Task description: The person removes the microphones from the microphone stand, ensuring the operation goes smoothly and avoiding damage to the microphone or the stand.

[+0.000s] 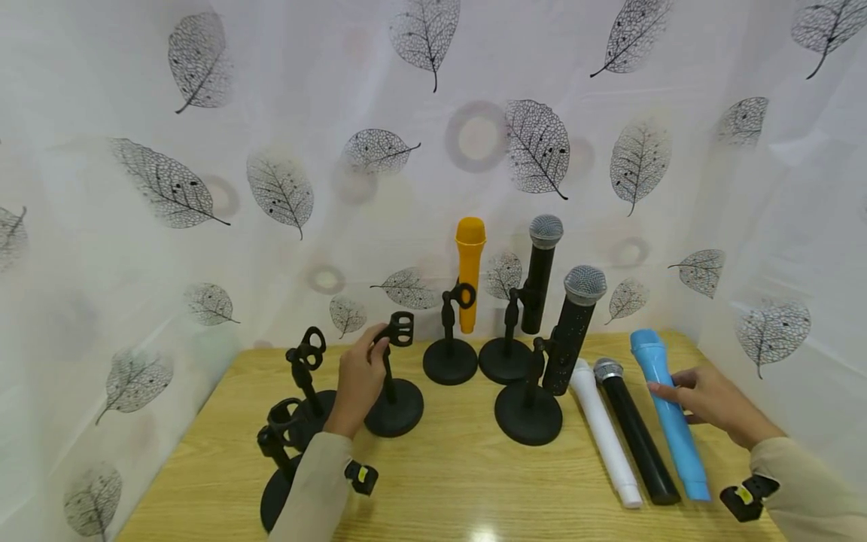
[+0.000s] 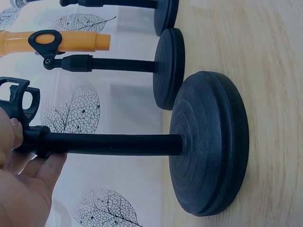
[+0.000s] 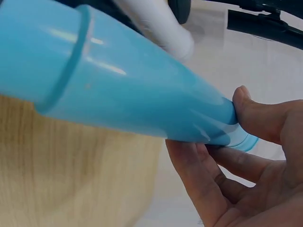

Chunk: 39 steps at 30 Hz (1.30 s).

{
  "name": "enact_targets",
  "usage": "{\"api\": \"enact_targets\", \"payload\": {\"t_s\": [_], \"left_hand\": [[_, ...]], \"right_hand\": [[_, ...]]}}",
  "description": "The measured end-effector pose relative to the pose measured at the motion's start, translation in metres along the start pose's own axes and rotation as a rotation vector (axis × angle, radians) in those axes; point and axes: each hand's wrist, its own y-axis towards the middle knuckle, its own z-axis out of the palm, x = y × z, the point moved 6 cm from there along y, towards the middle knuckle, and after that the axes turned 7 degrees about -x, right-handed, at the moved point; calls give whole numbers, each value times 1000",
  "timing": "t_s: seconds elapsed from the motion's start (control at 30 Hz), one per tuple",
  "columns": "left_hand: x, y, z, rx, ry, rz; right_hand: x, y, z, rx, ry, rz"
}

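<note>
My left hand (image 1: 362,376) grips the top of a black desktop microphone stand (image 2: 113,144), just below its ring-shaped clip (image 1: 401,329). The round base (image 2: 208,142) of that stand rests on the wooden table. At the right, my right hand (image 1: 711,403) holds a light blue microphone (image 1: 667,406) between thumb and fingers, near its head end. In the right wrist view the blue body (image 3: 137,85) slants across, thumb on one side and fingertips on the other. A black microphone (image 1: 637,429) with a silver head and a white microphone (image 1: 606,436) lie beside it.
At the back, an orange microphone (image 1: 469,263) and a black one (image 1: 537,278) stand in clips; another black microphone (image 1: 574,331) stands in the stand in front of them. Two stands with bare clips (image 1: 313,348) (image 1: 283,414) are left of my left arm. A leaf-patterned curtain (image 1: 433,203) hangs behind.
</note>
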Motion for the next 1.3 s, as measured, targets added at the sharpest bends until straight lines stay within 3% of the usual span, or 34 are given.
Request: {"api": "enact_targets", "payload": {"t_s": [0.43, 0.73, 0.93, 1.1, 1.3], "left_hand": [[1, 4, -2, 5, 0, -20], [4, 5, 1, -7, 2, -4], [3, 7, 0, -25, 0, 12], [4, 6, 0, -18, -12, -14], [5, -4, 0, 45, 0, -84]], "right_hand": [[-27, 4, 19, 63, 35, 119], [-40, 8, 29, 67, 1, 159], [-41, 9, 31, 54, -19, 140], [-39, 10, 31, 56, -33, 143], [-37, 12, 31, 71, -52, 163]]}}
